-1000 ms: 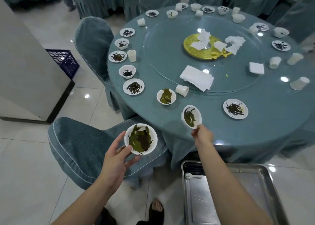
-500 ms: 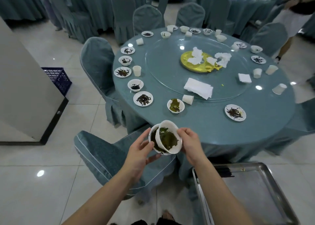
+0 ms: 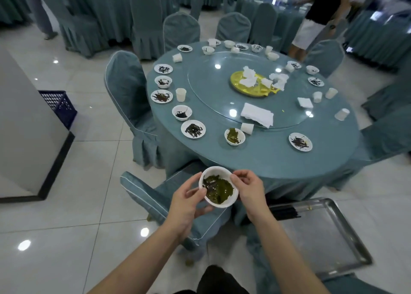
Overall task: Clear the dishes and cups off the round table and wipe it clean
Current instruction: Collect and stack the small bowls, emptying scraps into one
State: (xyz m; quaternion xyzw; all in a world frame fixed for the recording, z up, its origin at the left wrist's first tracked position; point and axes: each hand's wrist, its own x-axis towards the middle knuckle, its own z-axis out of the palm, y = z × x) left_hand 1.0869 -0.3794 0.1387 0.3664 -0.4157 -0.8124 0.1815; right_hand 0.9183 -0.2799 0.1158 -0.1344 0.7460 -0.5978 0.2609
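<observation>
Glossy white tiled floor [image 3: 73,182], teal-covered chairs [image 3: 126,86], grey pillar [image 3: 24,126].

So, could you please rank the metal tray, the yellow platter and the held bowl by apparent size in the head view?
1. Metal tray
2. Yellow platter, farther off, so probably understated
3. Held bowl, near the camera

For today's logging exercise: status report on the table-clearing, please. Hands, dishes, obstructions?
Left hand and right hand both grip stacked bowl, off the table. Round table still loaded with dishes. Chair below the bowl; metal tray right.
</observation>
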